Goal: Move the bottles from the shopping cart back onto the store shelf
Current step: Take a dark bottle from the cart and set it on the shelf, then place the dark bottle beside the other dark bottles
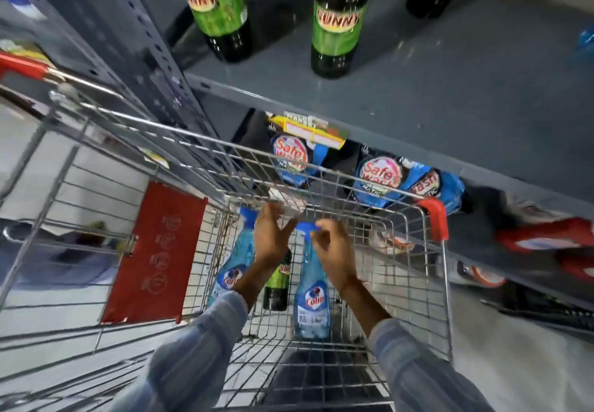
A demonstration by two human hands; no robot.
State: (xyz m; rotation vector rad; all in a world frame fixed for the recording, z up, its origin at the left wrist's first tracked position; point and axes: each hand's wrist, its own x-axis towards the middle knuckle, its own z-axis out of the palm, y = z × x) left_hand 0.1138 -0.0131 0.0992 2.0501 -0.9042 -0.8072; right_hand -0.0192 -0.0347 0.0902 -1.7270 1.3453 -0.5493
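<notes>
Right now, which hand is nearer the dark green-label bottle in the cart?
Left. The left hand is directly above the green-label bottle, its wrist overlapping the bottle's top. The right hand is off to the bottle's right, at the blue spray bottle.

Bright even store light, wide-angle edge bending, motion blur at margins.
</notes>
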